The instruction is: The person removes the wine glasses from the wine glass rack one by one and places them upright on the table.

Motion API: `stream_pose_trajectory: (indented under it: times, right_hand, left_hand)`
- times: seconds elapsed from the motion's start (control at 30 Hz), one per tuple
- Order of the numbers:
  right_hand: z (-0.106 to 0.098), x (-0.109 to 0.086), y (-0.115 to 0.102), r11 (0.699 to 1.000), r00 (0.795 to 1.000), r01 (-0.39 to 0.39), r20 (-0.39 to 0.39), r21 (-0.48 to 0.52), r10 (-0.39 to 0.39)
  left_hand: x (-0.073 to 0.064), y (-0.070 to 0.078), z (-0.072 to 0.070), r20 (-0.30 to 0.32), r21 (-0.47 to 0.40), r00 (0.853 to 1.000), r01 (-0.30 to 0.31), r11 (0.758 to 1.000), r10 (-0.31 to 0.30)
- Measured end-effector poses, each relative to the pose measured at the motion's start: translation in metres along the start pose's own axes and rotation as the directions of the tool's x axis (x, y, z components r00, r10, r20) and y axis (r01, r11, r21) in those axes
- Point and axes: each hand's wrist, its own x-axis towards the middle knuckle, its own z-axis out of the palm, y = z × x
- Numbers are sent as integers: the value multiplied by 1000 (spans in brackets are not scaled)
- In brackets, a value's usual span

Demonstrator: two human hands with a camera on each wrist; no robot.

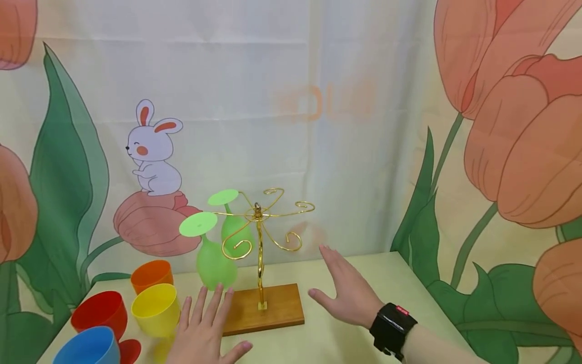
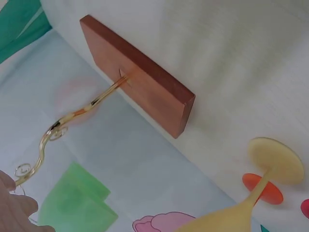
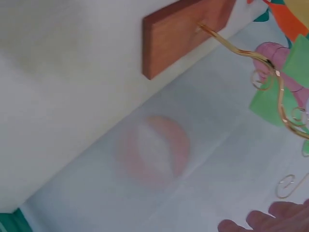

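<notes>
A gold wire stand with curled arms rises from a brown wooden base on the table. Two green goblets hang upside down from the arms on its left side, while the other arms carry nothing. In front of the base's left end is my left hand, palm down, fingers spread and straight. My right hand is held to the right of the base, fingers straight and thumb apart. Neither hand holds anything. Some fingers of the left hand appear at the lower left of its wrist view.
Left of my left hand stand upright goblets: yellow, orange, red and blue. A pale curtain printed with a rabbit and tulips closes off the back and sides of the table.
</notes>
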Motion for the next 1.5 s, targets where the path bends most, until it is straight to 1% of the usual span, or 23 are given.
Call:
stream_pose_trajectory:
  times: [0.1, 0.17, 0.23, 0.33, 0.43, 0.53, 0.63, 0.67, 0.73, 0.9, 1.03, 1.1, 1.13, 1.2, 1.23, 1.3, 1.37, 1.43, 1.5]
  right_hand:
    - [-11, 15, -13, 996, 992, 86, -89, -10, -86]
    - [-19, 26, -22, 987, 980, 158, -123, -8, -158]
    - [-26, 36, -32, 974, 963, 224, -149, -18, -224]
    - [-32, 48, -45, 957, 944, 290, -157, -28, -291]
    - [-31, 56, -52, 938, 924, 342, -164, -50, -346]
    - [-29, 63, -58, 910, 890, 409, -190, -73, -415]
    - [-28, 68, -63, 884, 862, 453, -196, -113, -466]
    - [-28, 69, -65, 879, 858, 460, -191, -123, -476]
    - [-29, 70, -66, 873, 856, 467, -174, -141, -486]
    - [-29, 72, -66, 857, 840, 496, -171, -140, -514]
    - [-28, 74, -67, 853, 831, 501, -192, -148, -522]
    - [-27, 73, -68, 858, 834, 492, -202, -145, -513]
    - [-27, 73, -69, 862, 837, 487, -206, -141, -507]
    - [-27, 72, -70, 872, 847, 472, -208, -129, -490]
    - [-27, 72, -71, 876, 851, 467, -207, -122, -483]
    - [-28, 71, -73, 885, 862, 453, -201, -107, -466]
    - [-28, 71, -74, 891, 869, 443, -197, -102, -454]
    - [-29, 71, -75, 895, 874, 434, -194, -101, -446]
    - [-29, 71, -75, 897, 876, 431, -194, -97, -442]
  left_hand:
    - [0, 4, 4, 14, -3, 1000, -6, 1000, 6]
    - [-1, 5, 8, 23, -3, 1000, -7, 1000, 7]
    - [-4, 7, 12, 18, -3, 1000, -17, 1000, 17]
    - [-10, 12, 22, 7, 4, 999, -38, 999, 37]
    - [-17, 17, 34, -24, 20, 997, -67, 998, 68]
    - [-23, 19, 45, -61, 38, 994, -88, 995, 90]
    - [-25, 19, 49, -70, 46, 992, -101, 994, 104]
    - [-26, 19, 49, -71, 48, 992, -102, 994, 106]
    - [-26, 19, 48, -69, 53, 992, -105, 993, 108]
    - [-27, 19, 48, -29, 45, 995, -92, 995, 93]
    - [-29, 18, 48, 66, 42, 996, -67, 997, 64]
    - [-30, 18, 48, 116, 40, 992, -56, 998, 52]
    - [-30, 18, 48, 128, 34, 991, -56, 998, 51]
    - [-30, 17, 45, 114, 14, 992, -54, 998, 52]
    - [-28, 16, 42, 92, 5, 994, -56, 998, 55]
    - [-23, 13, 32, 38, -14, 997, -70, 997, 71]
    - [-14, 9, 17, -27, -27, 997, -79, 997, 78]
    - [-6, 5, -1, -68, -21, 995, -79, 997, 77]
    - [0, 0, -18, -91, -10, 994, -62, 998, 61]
